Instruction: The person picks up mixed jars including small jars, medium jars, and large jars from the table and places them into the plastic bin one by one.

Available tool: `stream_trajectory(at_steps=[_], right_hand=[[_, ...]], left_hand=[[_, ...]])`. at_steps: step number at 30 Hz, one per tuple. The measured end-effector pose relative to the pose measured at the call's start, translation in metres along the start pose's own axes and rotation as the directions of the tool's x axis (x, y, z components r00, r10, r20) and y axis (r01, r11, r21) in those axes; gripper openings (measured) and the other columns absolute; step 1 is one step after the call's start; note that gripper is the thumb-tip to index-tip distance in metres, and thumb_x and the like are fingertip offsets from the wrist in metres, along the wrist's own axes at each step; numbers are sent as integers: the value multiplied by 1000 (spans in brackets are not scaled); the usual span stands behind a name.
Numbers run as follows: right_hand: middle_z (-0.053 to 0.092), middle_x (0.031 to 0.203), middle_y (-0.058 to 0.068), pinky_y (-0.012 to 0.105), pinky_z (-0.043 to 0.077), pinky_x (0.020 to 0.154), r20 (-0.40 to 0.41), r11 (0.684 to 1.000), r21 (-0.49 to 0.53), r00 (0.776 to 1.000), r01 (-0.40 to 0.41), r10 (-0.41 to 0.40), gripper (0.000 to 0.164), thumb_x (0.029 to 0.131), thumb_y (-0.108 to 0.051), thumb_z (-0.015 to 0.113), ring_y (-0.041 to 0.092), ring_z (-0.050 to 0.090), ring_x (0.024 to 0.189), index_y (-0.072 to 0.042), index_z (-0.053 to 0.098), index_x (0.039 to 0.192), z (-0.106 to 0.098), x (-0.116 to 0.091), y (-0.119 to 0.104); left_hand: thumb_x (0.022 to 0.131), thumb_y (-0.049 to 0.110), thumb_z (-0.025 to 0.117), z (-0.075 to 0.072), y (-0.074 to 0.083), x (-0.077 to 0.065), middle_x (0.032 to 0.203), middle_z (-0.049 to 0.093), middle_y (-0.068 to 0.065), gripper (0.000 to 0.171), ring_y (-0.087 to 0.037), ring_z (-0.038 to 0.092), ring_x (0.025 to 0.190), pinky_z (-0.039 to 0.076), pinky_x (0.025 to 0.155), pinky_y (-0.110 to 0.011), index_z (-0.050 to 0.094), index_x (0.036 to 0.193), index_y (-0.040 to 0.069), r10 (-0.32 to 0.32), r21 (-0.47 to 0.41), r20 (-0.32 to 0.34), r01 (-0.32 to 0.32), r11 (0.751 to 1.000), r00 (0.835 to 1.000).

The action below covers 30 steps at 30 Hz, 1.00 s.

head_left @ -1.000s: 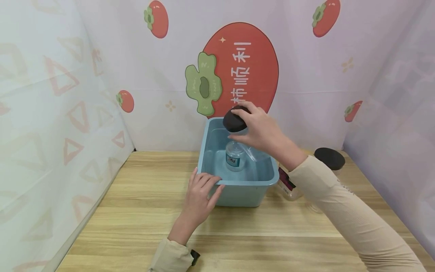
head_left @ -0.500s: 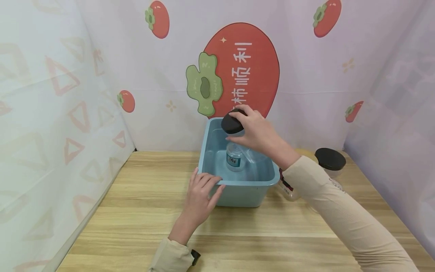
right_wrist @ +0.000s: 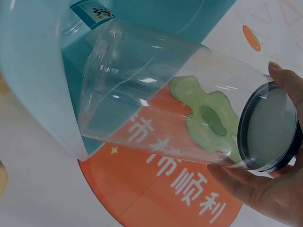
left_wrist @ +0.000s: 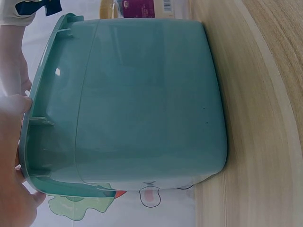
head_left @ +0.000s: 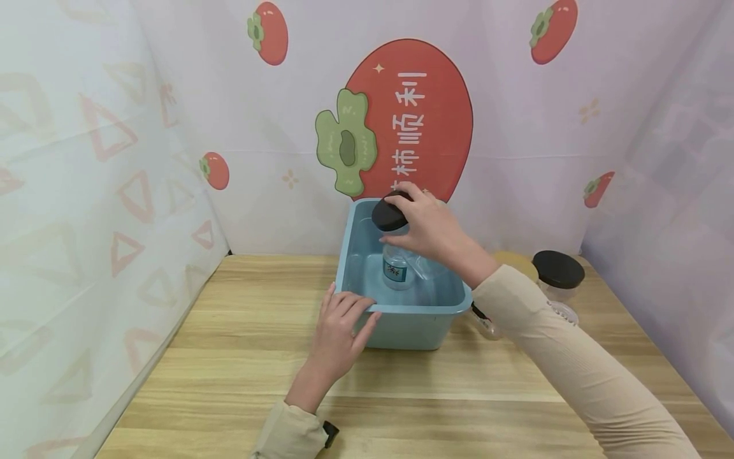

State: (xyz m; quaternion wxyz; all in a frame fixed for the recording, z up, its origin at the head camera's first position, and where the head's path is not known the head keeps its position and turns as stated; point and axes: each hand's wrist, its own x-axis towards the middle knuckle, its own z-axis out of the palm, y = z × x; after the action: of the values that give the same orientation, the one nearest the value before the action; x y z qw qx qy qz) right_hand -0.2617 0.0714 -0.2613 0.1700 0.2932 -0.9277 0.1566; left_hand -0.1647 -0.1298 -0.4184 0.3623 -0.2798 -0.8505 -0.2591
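Observation:
My right hand grips a tall clear plastic jar by its black lid, thumb on one side and fingers on the other. The jar hangs tilted, its bottom end down inside a blue plastic bin. A smaller clear jar with a teal label stands on the bin's floor. At the bin's near left corner, my left hand holds the rim, fingers over the edge and thumb outside. In the left wrist view the bin's side wall fills most of the picture.
Right of the bin, partly behind my right sleeve, stand a jar with a black lid and one with a yellow lid. A clear container with a dark red label lies beside the bin. A printed curtain hangs behind the table.
My right hand has lowered the tall jar a little further into the bin and shifted slightly left. The left hand stays on the rim.

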Motion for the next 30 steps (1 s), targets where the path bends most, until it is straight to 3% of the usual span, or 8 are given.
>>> stream_trajectory(at_steps=[12,23,30], right_hand=[[41,161,19,62,58,95,90,998,15,994,-59,57,86,81,-46,91,48,53,135,-8,58,150,5,0,1],[44,158,22,61,50,109,59,998,40,998,-41,39,80,86,-42,89,46,52,137,-6,58,149,3,-4,9],[46,157,22,59,53,107,43,997,59,997,-59,56,78,87,-41,87,43,53,136,-7,57,151,-2,-12,14]], left_hand=[[100,21,73,3,-2,-2,100,73,-6,16,-27,63,102,41,112,-71,77,106,7,24,-8,-24,-24,1000,999],[105,26,68,3,-2,-1,101,73,-6,20,-28,63,105,40,112,-71,77,107,7,22,-12,-25,-22,1000,999],[101,22,72,3,-2,0,102,73,-6,18,-27,62,105,39,114,-70,77,108,6,0,-16,-14,0,1000,1000]])
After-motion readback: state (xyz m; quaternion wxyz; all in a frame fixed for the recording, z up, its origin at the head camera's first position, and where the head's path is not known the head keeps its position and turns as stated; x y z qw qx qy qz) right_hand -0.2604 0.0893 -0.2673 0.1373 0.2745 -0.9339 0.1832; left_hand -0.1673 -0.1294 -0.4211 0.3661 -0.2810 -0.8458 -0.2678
